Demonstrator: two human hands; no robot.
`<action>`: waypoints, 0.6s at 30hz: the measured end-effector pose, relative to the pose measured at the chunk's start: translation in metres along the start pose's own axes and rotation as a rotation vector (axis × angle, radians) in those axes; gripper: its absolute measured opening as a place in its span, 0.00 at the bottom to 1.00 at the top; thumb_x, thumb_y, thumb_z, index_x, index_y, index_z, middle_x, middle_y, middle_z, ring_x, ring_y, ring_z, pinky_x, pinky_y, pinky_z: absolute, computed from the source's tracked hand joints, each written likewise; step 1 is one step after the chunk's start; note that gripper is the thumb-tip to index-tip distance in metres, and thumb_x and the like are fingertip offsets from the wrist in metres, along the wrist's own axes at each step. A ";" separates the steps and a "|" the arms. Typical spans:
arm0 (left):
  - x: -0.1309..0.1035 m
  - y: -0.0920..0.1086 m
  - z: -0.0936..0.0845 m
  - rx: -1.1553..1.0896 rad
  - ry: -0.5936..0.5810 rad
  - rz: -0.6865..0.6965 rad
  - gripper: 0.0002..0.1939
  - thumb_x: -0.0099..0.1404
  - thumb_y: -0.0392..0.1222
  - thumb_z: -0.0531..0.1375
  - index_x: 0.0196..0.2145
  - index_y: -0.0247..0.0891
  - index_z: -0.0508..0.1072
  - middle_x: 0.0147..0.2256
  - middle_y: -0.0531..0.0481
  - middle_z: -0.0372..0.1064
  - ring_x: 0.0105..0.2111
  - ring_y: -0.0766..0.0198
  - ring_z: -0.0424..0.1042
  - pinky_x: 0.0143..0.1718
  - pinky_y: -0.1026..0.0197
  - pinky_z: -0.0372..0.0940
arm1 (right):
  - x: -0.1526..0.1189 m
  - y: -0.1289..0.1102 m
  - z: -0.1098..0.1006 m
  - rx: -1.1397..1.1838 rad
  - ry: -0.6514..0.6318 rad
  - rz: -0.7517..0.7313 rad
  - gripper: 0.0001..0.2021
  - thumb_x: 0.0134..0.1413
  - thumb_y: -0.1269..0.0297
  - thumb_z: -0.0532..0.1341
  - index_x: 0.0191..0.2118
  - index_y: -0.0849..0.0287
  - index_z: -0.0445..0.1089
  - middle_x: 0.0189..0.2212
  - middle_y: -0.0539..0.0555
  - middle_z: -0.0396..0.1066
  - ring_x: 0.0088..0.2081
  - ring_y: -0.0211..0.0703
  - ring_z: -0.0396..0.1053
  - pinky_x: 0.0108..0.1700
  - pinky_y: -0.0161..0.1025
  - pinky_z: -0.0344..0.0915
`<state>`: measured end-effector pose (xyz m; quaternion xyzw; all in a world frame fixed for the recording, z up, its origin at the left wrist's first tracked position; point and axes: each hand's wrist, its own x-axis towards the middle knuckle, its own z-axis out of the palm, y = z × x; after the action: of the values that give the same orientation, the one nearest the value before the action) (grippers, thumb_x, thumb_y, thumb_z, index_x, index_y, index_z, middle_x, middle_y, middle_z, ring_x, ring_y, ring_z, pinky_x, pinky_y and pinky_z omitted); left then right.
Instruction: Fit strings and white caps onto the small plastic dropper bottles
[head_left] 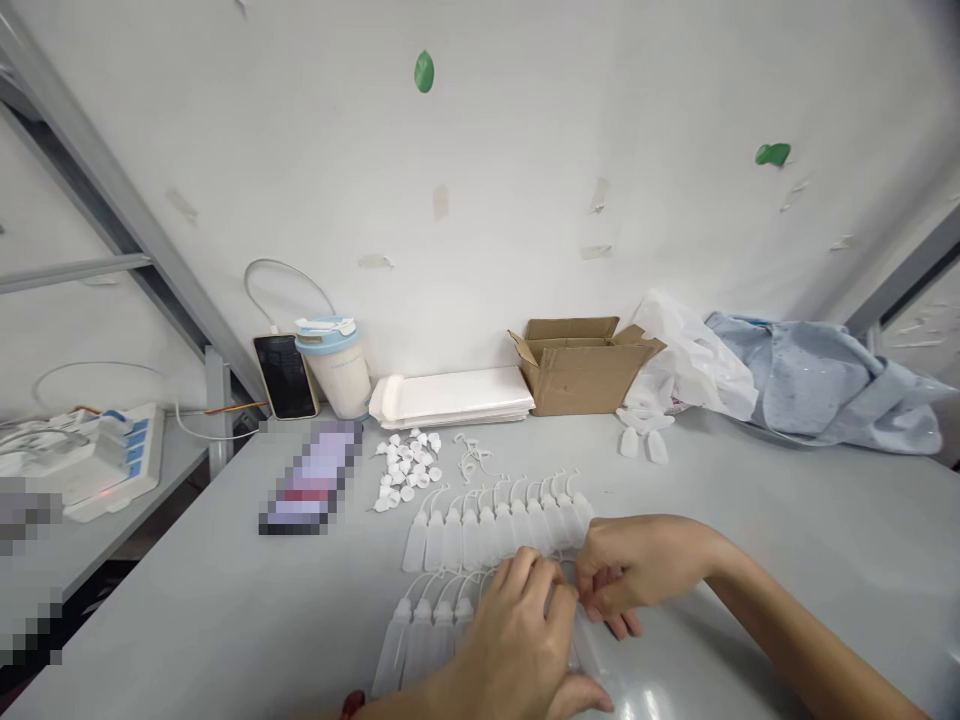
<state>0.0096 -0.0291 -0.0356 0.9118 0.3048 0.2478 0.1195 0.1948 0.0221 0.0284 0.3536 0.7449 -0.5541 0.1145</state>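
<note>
Two rows of translucent flat plastic bottles lie on the grey table, each with a white neck and a thin curved white tail: a back row and a front row. My left hand is over the right part of the front row, fingers bent and thumb stretched out below, hiding several bottles. Just right of it, my right hand has its fingers curled in a pinch near the left fingertips. What either hand grips is hidden. Behind the rows are a pile of small white caps and loose thin white tails.
Along the wall stand a phone, a lidded cup, a white packet stack, an open cardboard box, a white plastic bag and blue cloth. A blurred-out phone-like object lies left. A power strip sits far left.
</note>
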 end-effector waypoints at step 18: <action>0.024 -0.105 -0.074 0.075 0.170 -0.378 0.14 0.64 0.32 0.46 0.41 0.34 0.69 0.43 0.43 0.68 0.47 0.55 0.62 0.50 0.48 0.59 | -0.015 0.046 -0.054 -0.470 1.107 0.312 0.10 0.56 0.66 0.49 0.31 0.60 0.66 0.29 0.57 0.70 0.31 0.46 0.68 0.32 0.38 0.60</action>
<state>-0.0654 0.0732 -0.0025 0.8181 0.4884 0.2853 0.1036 0.2481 0.0716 0.0220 0.6585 0.7355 -0.0862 -0.1344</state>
